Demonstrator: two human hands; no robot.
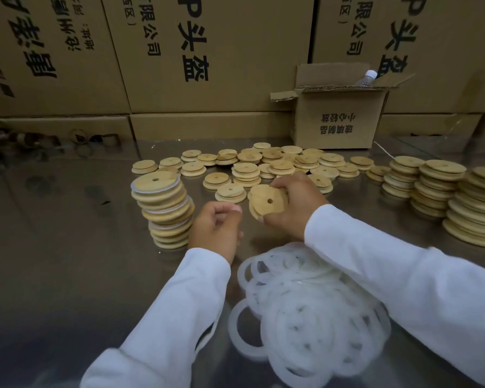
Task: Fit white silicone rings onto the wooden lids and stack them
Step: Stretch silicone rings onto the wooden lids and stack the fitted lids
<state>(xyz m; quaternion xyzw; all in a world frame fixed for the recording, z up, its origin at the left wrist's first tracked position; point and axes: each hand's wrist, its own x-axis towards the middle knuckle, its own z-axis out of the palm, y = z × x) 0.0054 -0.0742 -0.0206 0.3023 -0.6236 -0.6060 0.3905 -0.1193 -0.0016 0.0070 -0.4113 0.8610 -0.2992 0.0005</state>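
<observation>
Back wall of big printed cartons (207, 51); a small open carton (339, 116) stands before them with a capped bottle (368, 77) poking out. Shiny metal table (67, 233) runs the whole width. On the right, tall stacks of bare lids (459, 200), no rings visible on them. Near edge, centre: a loose heap of white silicone rings (305, 312), partly under the right sleeve. Far centre: scattered lids (263, 163), singly and in low piles. On the left, the finished stack (163, 211), leaning, white rims showing between the wood. Right hand (294, 208) grips a wooden lid (268, 201) by its edge, fingers curled over the top rim, thumb under it, stepped face and centre hole tilted toward the camera – no ring on it that I can see. Left hand (216, 228) sits just beside that lid, between it and the finished stack, fingers curled in against the thumb; cannot tell whether it pinches anything. Step in hand, as I judge it: a fresh lid picked up, ring not yet fitted. Next move calls for the left hand to drop back to the ring heap – right below both wrists – take one ring and stretch it over the lid's smaller step.
</observation>
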